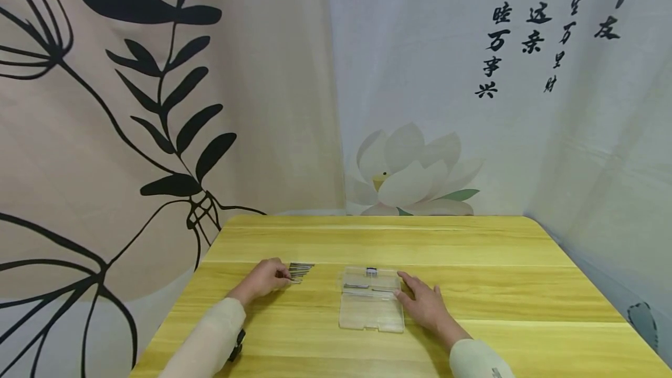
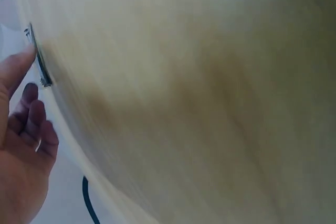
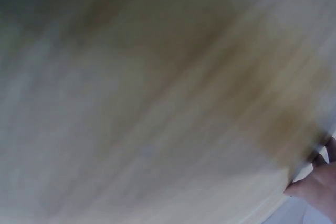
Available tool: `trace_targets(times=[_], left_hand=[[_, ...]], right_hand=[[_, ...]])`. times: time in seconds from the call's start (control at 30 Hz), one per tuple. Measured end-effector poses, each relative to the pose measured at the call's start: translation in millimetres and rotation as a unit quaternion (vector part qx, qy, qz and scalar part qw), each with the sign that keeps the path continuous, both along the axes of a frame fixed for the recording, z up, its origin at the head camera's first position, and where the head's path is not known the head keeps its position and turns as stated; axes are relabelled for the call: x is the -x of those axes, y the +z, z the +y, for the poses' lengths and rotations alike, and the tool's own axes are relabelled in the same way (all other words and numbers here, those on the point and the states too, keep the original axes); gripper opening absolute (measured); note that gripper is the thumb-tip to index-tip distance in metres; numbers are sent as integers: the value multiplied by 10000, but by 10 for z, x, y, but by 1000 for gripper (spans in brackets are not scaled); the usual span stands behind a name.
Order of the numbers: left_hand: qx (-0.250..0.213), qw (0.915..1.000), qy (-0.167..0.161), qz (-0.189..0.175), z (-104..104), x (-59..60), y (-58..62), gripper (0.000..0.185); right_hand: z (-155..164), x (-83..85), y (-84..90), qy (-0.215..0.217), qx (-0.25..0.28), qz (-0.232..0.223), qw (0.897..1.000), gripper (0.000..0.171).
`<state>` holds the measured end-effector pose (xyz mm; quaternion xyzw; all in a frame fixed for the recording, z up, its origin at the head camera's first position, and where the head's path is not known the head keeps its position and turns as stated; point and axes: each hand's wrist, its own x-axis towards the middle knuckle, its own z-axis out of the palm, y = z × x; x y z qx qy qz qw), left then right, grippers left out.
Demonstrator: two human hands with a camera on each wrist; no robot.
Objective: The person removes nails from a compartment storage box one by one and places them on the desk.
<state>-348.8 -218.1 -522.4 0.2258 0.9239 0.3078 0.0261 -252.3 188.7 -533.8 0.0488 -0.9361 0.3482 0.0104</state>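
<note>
My left hand is at the left ends of several slim dark metal rods laid side by side, of differing lengths. In the left wrist view its thumb reaches the rods, and a gap shows between thumb and fingers; the exact contact is unclear. A clear plastic case lies opened flat at the middle. Thin metal pieces lie near its fold. My right hand rests against the case's right edge with thumb and fingers spread. The right wrist view is blurred and shows that hand only at the corner.
A wood-grain table bears everything. A small dark piece sits at the far edge of the case. A dark band circles the left wrist. Printed cloth hangs behind the table.
</note>
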Motion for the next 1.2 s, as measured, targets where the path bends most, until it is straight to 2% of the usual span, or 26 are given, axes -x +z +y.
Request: trace_targets(times=[0.17, 0.3, 0.47, 0.67, 0.83, 0.97, 1.2], left_hand=[[345, 9984, 264, 354, 41, -20, 40, 11], [400, 9976, 429, 360, 45, -29, 54, 14], [402, 9976, 409, 387, 49, -15, 56, 13], [333, 9986, 211, 339, 124, 4, 113, 6], [78, 9999, 58, 60, 267, 19, 182, 5], [-166, 9996, -152, -154, 443, 24, 246, 11], [-285, 9977, -614, -16, 844, 9, 361, 15]], right_hand=[[3, 19, -18, -25, 26, -30, 10000, 55], [6, 23, -23, -31, 33, 10, 10000, 55], [2, 22, -19, -39, 91, -62, 9999, 54], [-3, 16, -4, -50, 58, -90, 9999, 54], [-3, 3, 15, -30, 21, -45, 10000, 53], [-6, -2, 20, -26, -4, -28, 10000, 53], [-14, -4, 11, -61, 42, -27, 10000, 53]])
